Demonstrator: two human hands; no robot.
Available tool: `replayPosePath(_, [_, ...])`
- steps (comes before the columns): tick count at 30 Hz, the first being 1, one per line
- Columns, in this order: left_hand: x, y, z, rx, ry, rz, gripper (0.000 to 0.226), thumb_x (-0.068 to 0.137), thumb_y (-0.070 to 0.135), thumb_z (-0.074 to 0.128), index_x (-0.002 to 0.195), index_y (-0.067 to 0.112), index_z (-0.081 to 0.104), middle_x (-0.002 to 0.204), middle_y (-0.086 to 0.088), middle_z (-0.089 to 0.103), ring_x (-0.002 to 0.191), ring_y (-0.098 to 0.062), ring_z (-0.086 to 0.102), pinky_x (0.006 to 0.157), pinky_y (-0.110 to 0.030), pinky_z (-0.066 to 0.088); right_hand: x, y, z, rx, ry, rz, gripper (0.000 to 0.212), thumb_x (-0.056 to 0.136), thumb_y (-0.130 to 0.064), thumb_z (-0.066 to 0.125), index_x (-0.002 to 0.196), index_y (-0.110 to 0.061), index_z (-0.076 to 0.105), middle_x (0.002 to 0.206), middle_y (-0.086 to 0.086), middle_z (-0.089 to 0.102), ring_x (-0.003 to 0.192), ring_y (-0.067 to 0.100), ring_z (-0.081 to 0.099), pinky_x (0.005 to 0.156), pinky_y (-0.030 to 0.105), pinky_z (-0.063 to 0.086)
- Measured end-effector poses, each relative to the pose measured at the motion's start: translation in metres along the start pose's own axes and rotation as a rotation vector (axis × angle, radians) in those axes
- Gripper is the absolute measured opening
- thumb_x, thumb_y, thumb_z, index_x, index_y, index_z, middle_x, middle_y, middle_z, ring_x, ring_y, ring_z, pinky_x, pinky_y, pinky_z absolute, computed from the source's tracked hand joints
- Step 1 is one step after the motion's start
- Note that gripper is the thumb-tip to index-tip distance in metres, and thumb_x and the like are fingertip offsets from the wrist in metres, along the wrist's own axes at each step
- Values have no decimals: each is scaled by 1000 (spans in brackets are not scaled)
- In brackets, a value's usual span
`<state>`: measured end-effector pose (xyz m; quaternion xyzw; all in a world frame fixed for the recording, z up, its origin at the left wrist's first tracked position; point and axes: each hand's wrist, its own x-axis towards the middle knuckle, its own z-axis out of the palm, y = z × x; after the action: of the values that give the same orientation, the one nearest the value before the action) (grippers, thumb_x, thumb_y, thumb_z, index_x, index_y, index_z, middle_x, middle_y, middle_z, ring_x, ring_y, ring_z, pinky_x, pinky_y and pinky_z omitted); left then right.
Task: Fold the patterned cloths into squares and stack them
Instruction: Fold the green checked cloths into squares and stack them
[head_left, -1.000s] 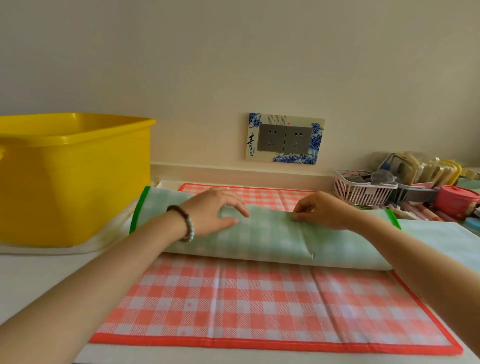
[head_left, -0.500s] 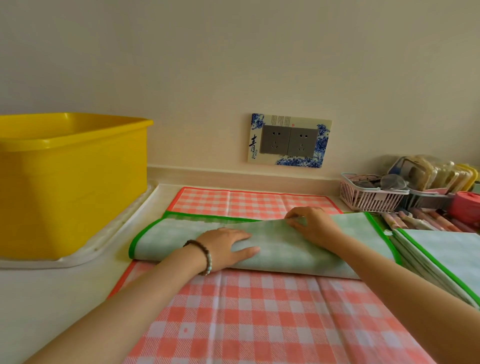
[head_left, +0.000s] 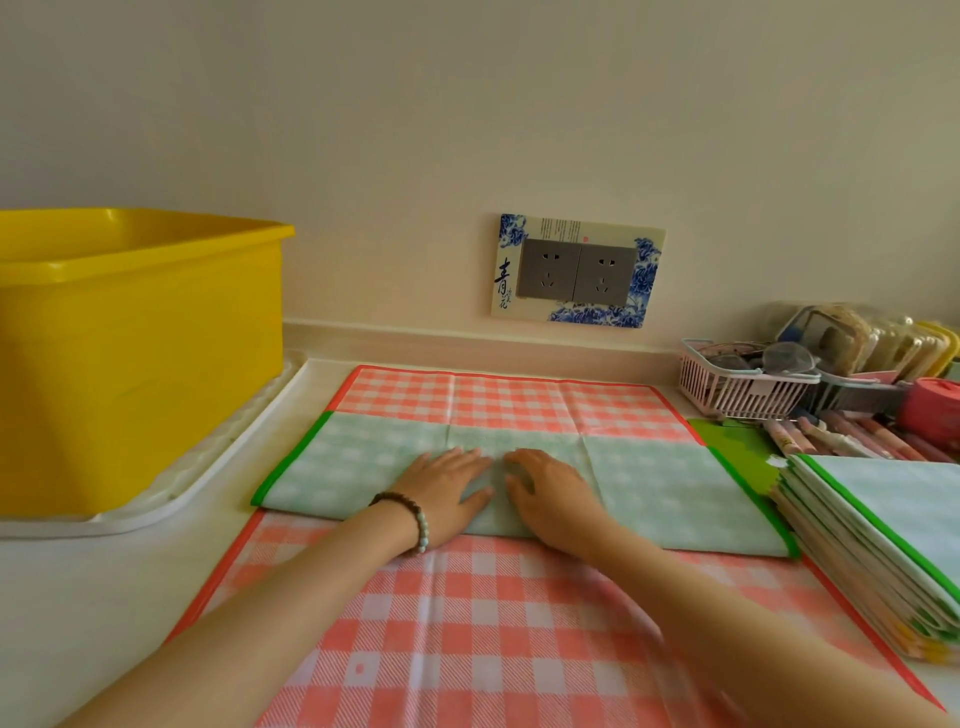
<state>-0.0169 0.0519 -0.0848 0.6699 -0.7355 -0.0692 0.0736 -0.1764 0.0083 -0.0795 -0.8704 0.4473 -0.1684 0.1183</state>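
Two flat hands, left hand (head_left: 447, 493) and right hand (head_left: 553, 501), press the green cloth (head_left: 675, 488), a long folded strip on top of the pink cloth (head_left: 467, 623). It looks thin, light and floppy. Best to pinch both corners of one short end.

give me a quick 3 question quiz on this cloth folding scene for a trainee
1. True or false: the left hand and the right hand both press flat on the folded green-and-white checked cloth.
2. Where is the stack of folded cloths? A) inside a yellow plastic tub B) beside the right end of the green-and-white checked cloth C) on top of a pink basket
3. Fill the gap: the beaded bracelet is on the ___ wrist.
Key: 1 true; 2 B; 3 left.
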Motion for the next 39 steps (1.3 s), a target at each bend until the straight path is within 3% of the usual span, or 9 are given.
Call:
replayPosePath(5, [-3,2,2,49,-28,-17,62,96,55,19,150,27,5,158,9,0,145,-9,-2,119,-37,0,-4,8,10,-114,-57,18,50,100,-42,25,148,-28,23,157,-5,17,145,13,10,117,34,4])
replayPosePath(11, [-9,1,0,74,-47,-6,78,88,70,18,150,27,2,158,9,-4,145,-11,-5,118,-37,-3,-20,53,-13,-160,-102,132,53,98,-53,21,148,-37,16,158,-9,10,146,11,5,118,35,1])
replayPosePath(17, [-7,0,1,77,-70,-10,100,70,88,5,150,28,-1,158,9,-5,145,-12,-5,117,-38,-4,-47,112,-47,-244,-130,303,57,96,-57,19,149,-36,11,159,-8,5,146,12,4,118,34,3])
replayPosePath(20, [-8,1,1,73,-66,-13,95,73,85,6,150,28,0,158,9,-5,145,-11,-5,117,-38,-4,-56,127,-57,-253,-127,346,59,96,-57,19,149,-35,12,159,-8,5,146,13,5,118,33,4])
replayPosePath(24, [-9,3,1,61,-43,-22,70,91,64,13,150,28,1,158,9,-4,145,-11,-5,118,-37,-3,-55,126,-60,-193,-105,364,59,95,-56,26,148,-31,20,158,-5,12,146,17,11,118,35,8])
replayPosePath(28, [-5,1,3,56,-43,-21,63,95,57,13,150,28,2,158,9,-4,145,-10,-4,119,-38,-2,-49,91,-55,-35,7,265,54,96,-50,35,145,-28,31,155,-3,24,143,18,21,117,35,15])
replayPosePath(33, [-4,-1,4,32,-39,-20,57,98,50,14,150,29,2,158,11,-5,145,-8,-6,118,-37,-3,-36,29,-26,-71,-118,-3,55,96,-52,33,147,-33,24,157,-8,14,145,11,8,117,31,2])
replayPosePath(39, [-2,-2,6,24,-27,-30,57,98,49,17,150,29,4,158,12,-2,145,-8,-5,118,-38,-3,-38,19,-12,-134,-153,34,62,90,-66,28,146,-44,15,157,-15,9,146,8,2,119,35,0])
